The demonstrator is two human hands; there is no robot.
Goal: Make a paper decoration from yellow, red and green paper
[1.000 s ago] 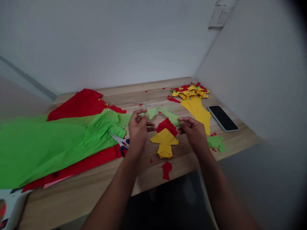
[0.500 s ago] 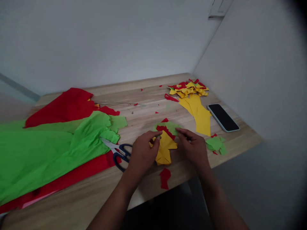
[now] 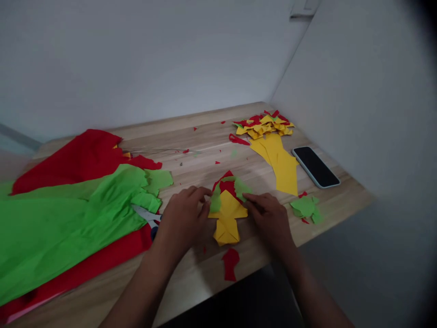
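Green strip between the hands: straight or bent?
Bent: the green strip arches over the red paper, one end by the left hand, the other by the right hand.

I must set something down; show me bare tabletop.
Bare wood: back edge, right of the far red sheet; right corner, beside phone and green scraps. Crowded: left, green sheet and scissors; middle, yellow piece; far right, scrap pile.

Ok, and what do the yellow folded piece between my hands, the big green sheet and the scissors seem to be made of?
Yellow piece: probably matte paper or thin card, judging by its crisp creases. Green sheet: likely crepe or tissue paper, matte, with soft wrinkles and ragged edges. Scissors: metal-looking, pale blades; the dark handle, mostly hidden, may be plastic.
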